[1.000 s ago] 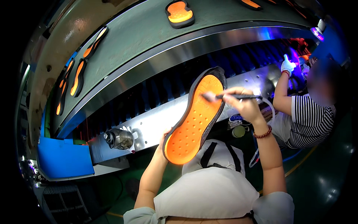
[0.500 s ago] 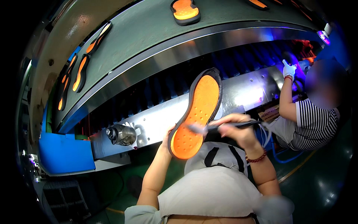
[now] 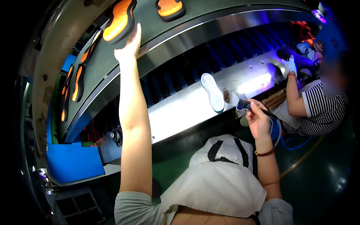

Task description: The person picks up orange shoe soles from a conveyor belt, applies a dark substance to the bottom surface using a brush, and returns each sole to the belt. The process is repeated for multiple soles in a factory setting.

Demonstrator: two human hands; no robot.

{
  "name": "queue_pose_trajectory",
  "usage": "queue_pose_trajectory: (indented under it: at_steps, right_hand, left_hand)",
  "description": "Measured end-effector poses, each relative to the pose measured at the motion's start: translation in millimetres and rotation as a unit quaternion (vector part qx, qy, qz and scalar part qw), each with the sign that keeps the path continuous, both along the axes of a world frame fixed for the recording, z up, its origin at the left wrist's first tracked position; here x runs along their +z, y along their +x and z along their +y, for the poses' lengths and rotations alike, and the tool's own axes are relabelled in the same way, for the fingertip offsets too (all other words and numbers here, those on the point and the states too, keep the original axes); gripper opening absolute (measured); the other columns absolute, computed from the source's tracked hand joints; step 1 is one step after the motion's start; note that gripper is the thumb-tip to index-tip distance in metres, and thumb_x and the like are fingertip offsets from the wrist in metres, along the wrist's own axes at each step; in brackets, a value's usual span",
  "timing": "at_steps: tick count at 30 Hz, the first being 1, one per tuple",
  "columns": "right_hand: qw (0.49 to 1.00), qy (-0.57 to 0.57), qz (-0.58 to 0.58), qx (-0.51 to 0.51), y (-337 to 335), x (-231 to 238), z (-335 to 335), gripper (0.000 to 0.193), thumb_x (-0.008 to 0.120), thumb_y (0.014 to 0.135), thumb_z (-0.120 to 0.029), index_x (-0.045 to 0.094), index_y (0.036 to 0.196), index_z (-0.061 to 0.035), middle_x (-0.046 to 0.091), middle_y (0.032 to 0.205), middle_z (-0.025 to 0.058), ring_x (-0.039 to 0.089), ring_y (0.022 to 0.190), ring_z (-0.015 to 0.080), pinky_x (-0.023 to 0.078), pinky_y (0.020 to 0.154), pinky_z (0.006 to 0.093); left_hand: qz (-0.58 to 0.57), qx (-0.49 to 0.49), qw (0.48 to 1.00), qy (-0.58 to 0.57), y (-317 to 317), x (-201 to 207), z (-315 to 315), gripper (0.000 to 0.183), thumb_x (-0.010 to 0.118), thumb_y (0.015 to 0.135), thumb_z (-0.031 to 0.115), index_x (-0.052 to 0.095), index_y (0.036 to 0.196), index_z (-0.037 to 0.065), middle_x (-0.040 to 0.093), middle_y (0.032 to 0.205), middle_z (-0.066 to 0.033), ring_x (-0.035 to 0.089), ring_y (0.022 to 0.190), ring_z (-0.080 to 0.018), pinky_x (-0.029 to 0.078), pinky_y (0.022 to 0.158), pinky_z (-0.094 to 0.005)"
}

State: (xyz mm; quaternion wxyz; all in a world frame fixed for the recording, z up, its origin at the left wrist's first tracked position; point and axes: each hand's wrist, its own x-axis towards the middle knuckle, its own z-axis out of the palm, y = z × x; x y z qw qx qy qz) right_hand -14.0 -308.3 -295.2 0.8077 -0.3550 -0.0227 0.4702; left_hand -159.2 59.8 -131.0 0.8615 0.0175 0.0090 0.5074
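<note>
Black-handled brush [image 3: 244, 104] was gripped by right hand [image 3: 258, 122]; grip of left hand [image 3: 129, 50] on black-rimmed orange sole [image 3: 120, 18] couldn't be told; finger-snag skewing was feared.

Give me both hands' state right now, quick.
Left hand: open, beside the orange-and-black sole; contact can't be told.
Right hand: closed, holding the dark-handled brush.
</note>
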Motion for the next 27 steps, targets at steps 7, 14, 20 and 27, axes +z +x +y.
queue_pose_trajectory:
  at_steps: [7,14,20,27]
  right_hand:
    - [0.999,-0.015,0.030,-0.036,-7.6,-21.4,-15.0,0.014,0.054,0.082,-0.007,0.057,0.093,0.0008,0.054,0.077,0.0037,0.048,0.059,0.0092,0.037,0.051,0.0198]
    - [0.995,-0.075,0.042,-0.052,-12.5,-40.7,-29.4,0.014,0.056,0.081,-0.008,0.057,0.093,-0.0003,0.053,0.075,0.0018,0.047,0.058,0.0079,0.038,0.052,0.0186]
    - [0.994,-0.091,0.045,-0.042,-28.1,-34.7,-20.2,0.014,0.056,0.081,-0.007,0.058,0.092,0.0011,0.056,0.073,0.0034,0.047,0.056,0.0077,0.038,0.051,0.0180]
    - [0.991,-0.112,0.041,-0.057,-41.8,-45.0,-19.1,0.015,0.056,0.081,-0.008,0.059,0.093,0.0008,0.056,0.075,0.0023,0.047,0.056,0.0067,0.036,0.050,0.0172]
  left_hand:
    - [0.273,-0.032,0.958,0.082,19.0,-42.5,-13.4,0.046,0.034,0.089,0.038,0.049,0.103,-0.003,0.056,0.101,-0.0156,0.055,0.087,-0.0243,0.047,0.079,-0.0379]
    - [0.710,0.273,0.484,0.432,-17.0,-18.0,26.0,0.025,0.043,0.090,0.021,0.058,0.098,0.003,0.060,0.088,-0.0061,0.056,0.079,-0.0117,0.046,0.072,-0.0246]
    - [0.870,0.274,0.051,0.408,-95.6,-23.9,118.2,0.036,0.034,0.089,0.023,0.047,0.118,0.007,0.046,0.121,-0.0174,0.043,0.113,-0.0309,0.035,0.094,-0.0374]
    - [0.939,0.053,-0.018,0.340,-103.0,-27.9,134.0,0.052,0.023,0.089,0.037,0.022,0.136,0.014,0.017,0.142,-0.0095,0.015,0.131,-0.0286,0.013,0.105,-0.0463]
